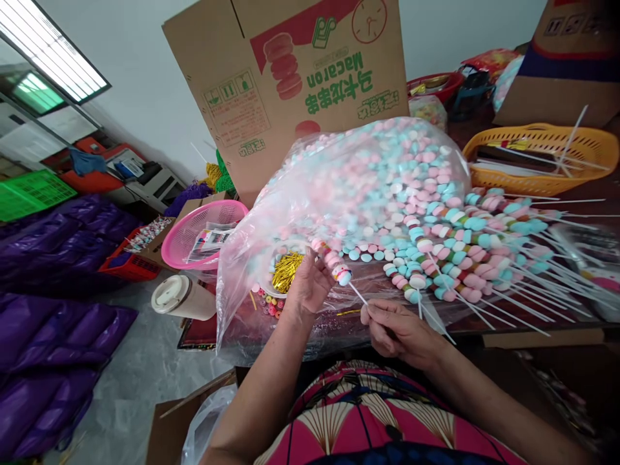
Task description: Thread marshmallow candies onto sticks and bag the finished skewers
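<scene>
My left hand is closed around the sweets threaded on a thin white stick; pink, white and blue marshmallow pieces show above my fingers. My right hand pinches the stick's lower end. Just behind both hands lies a big clear plastic bag full of pink, blue and white marshmallows. To the right, several finished skewers lie side by side on the dark table, sticks pointing right.
A macaron cardboard box stands behind the bag. An orange basket with sticks sits at the right, a pink basket and a white lidded cup at the left. Gold twist ties lie by my left hand. Purple bags cover the floor.
</scene>
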The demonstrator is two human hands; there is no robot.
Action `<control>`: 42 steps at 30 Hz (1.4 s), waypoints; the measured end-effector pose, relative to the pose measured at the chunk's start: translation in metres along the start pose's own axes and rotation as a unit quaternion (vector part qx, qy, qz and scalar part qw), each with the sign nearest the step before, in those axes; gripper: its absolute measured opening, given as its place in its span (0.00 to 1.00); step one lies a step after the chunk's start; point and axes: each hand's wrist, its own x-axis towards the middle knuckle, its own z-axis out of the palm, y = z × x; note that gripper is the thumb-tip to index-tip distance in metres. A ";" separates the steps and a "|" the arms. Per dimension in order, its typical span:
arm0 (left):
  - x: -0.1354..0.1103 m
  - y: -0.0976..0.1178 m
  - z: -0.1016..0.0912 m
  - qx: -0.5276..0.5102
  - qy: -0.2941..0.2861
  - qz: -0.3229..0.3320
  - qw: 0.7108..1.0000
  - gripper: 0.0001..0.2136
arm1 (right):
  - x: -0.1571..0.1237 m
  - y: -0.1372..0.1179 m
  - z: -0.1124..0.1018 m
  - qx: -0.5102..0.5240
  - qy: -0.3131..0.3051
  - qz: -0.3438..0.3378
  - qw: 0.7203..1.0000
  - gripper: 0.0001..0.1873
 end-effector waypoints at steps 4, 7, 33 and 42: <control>0.009 0.017 0.016 -0.015 -0.027 0.055 0.998 0.11 | -0.003 0.003 0.006 -0.033 -0.025 0.025 0.999 0.16; 0.012 0.030 0.026 -0.019 0.058 0.101 0.993 0.04 | -0.006 0.000 0.010 -0.256 0.050 -0.038 0.965 0.17; -0.017 -0.013 0.005 -0.038 0.017 0.063 0.997 0.20 | -0.005 -0.003 0.018 -0.413 0.080 -0.047 0.906 0.19; -0.015 -0.023 0.009 -0.031 0.049 0.030 0.998 0.19 | 0.003 -0.003 0.021 -0.558 0.105 -0.154 0.808 0.17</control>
